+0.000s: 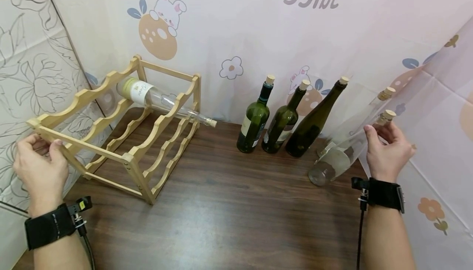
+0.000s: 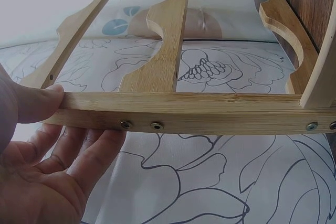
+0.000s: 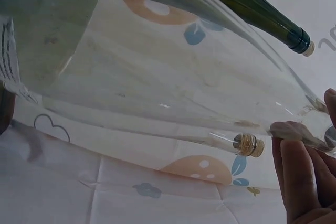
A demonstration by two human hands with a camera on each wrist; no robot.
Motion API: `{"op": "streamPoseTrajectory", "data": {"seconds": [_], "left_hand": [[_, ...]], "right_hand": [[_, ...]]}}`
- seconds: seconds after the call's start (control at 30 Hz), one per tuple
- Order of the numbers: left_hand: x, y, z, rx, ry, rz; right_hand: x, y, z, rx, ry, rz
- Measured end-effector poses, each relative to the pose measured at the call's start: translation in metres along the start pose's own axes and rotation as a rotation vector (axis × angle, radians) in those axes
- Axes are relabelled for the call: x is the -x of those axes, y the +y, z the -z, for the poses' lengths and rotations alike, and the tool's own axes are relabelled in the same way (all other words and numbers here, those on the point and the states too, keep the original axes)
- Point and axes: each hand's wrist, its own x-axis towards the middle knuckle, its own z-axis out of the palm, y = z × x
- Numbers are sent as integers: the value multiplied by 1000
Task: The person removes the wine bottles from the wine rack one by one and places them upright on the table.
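Observation:
My left hand (image 1: 42,169) grips the near left corner of a light wooden wine rack (image 1: 85,144). In the left wrist view the thumb lies on one face of the wood bar (image 2: 220,111) and the fingers curl beneath it. On the right, my right hand (image 1: 389,151) pinches the neck of a clear glass bottle (image 1: 334,163), just below its cork (image 1: 389,115). That bottle slants in the head view, its base low over the table. Behind it stands a second corked clear bottle (image 3: 210,139), partly seen through the held one.
A clear corked bottle with a white label (image 1: 138,91) lies across the rack's far top row. Three corked green bottles, left (image 1: 256,116), middle (image 1: 284,122) and tall right (image 1: 315,118), stand by the back curtain (image 1: 229,28). Brown wood tabletop (image 1: 221,196) lies between rack and bottles.

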Motion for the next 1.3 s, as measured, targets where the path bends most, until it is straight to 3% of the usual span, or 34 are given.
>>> {"op": "streamPoseTrajectory", "data": {"seconds": [0.53,0.7,0.83,0.93,1.1,1.17,1.3], "left_hand": [[0,-1,-2,-14,-3,-2],[-1,-1,-2,-1,8,-27],[-1,0,-2,-1,11,-39],[-1,0,-2,-4,12,-39],[-2,0,-1,-7,18,-36],[-2,0,-1,-8,19,-32],[-2,-2,-1,-9,19,-27]], "right_hand": [[1,0,2,22,29,-67],[7,-8,8,18,69,-77],[17,-23,17,-24,150,-78],[28,-36,20,-91,241,-36],[53,-50,11,-324,369,126],[64,-52,4,-401,367,175],[83,-52,-11,-450,292,208]]}}
